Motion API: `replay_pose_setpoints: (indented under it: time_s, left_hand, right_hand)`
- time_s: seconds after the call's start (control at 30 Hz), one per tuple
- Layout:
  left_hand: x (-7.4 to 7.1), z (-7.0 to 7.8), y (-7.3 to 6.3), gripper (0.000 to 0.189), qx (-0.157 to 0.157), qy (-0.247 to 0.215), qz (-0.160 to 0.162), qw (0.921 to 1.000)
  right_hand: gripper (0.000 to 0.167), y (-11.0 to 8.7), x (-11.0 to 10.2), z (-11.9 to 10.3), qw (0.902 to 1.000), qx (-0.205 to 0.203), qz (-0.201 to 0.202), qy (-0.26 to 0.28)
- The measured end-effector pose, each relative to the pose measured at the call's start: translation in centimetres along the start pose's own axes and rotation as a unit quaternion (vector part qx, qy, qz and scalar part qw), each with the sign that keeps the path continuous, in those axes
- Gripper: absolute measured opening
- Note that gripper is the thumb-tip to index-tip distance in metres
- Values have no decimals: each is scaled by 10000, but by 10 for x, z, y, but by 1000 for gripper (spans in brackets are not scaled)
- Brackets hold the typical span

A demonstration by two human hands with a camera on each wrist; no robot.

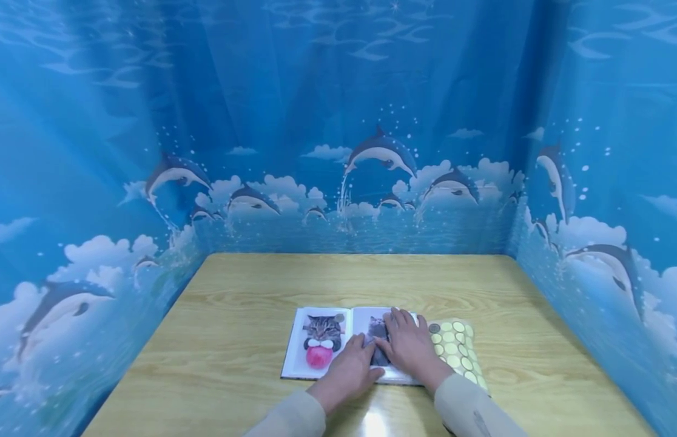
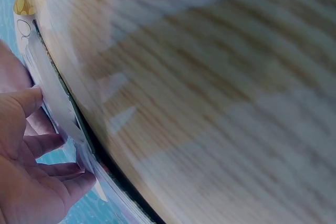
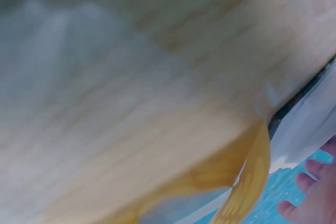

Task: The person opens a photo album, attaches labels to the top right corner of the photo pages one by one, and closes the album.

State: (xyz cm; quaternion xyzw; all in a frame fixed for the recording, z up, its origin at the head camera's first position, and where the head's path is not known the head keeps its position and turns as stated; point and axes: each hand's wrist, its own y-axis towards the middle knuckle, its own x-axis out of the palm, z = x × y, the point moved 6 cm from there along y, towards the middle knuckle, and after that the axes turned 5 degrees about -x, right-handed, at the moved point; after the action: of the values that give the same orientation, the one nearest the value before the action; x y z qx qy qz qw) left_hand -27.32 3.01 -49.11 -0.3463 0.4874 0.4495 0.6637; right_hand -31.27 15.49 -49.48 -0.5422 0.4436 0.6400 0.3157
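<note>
An open picture book [image 1: 292, 363] lies on the table, its left page printed with a tabby cat [image 1: 323, 329] and a pink ball [image 1: 319, 357]. Its right page bears a grey kitten picture [image 1: 378, 331], partly covered by fingers. My left hand [image 1: 350, 366] rests across the lower middle of the spread, fingers fairly straight on the right page. Higher up on that page, my right hand [image 1: 412, 345] lies with fingers spread. From the book's right side extends a yellow sheet [image 1: 452, 346] patterned with pale circles; the right wrist view shows this yellow sheet [image 3: 249, 187] curving up.
The wood-grain table [image 1: 235, 340] spreads around the book. Blue curtains [image 1: 295, 91] printed with dolphins and clouds enclose its back and both sides. A bright light reflection [image 1: 375, 423] shows near the front.
</note>
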Motion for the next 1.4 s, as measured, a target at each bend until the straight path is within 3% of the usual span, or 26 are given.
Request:
replay_pose_setpoints:
  time_s: [0.3, 0.6, 0.93, 1.4]
  left_hand:
    - [-1, -1, -2, 64, -1, -118, 21, 9999]
    - [-1, 0, -2, 65, 77, -114, 18, 9999]
    - [-1, 2, -1, 66, 47, 38, -33, 10000]
    - [0, -1, -2, 64, 21, -46, -21, 10000]
  right_hand:
    - [71, -8, 3, 1, 9993, 5, -384, -14]
    - [69, -7, 2, 3, 9986, 28, -480, 206]
    - [68, 1, 4, 5, 9986, 62, -499, 189]
    - [70, -2, 7, 2, 9986, -11, -517, 104]
